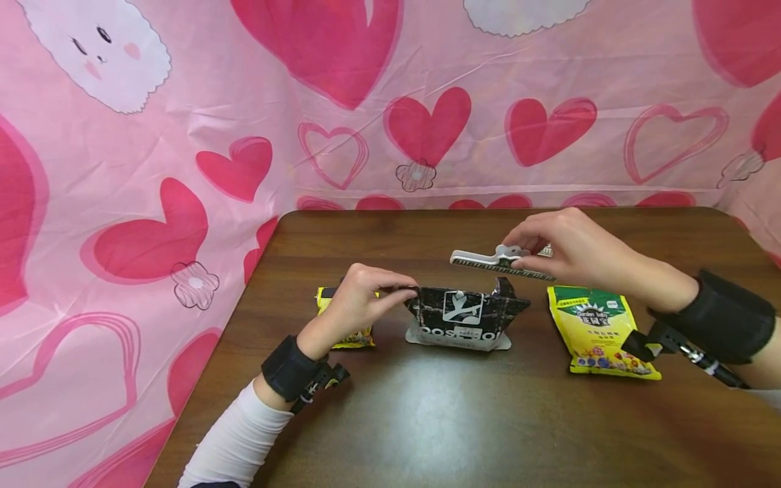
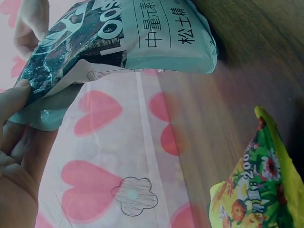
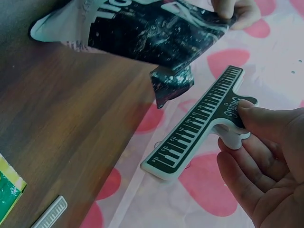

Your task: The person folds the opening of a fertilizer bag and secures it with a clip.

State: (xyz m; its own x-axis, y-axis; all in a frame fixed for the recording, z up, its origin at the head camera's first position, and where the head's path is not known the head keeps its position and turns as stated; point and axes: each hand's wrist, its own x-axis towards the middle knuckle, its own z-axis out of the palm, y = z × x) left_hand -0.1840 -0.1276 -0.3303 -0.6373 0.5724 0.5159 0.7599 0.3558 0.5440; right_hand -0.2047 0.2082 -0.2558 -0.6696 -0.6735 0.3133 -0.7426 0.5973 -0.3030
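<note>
A: Centre of the wooden table: what is standing there, and what is holding it?

B: A black-and-white snack bag is standing upright on its base, between two yellow packets; the left hand is pinching its top left corner between thumb and fingers, the fingers curling round the folded edge; the left wrist view is showing the same bag from below, with the thumb pressing on its crumpled corner.

A: And the right hand?

B: The right hand is hovering just above the bag's upper right corner, gripping a long white sealing clip by its handle; the clip is lying roughly level, apart from the bag; in the right wrist view the clip is showing a piano-key print along its bar, with thumb and fingertips squeezing the handle; whether the clip's bar is parted cannot be told.

A: What is lying beside the bag?

B: A yellow packet is lying behind the left hand, partly hidden by it; a yellow-green packet printed with flowers is lying flat to the right, below the right forearm; a second white clip is resting on the table near that packet; a pink cloth with hearts is hanging behind the table.
</note>
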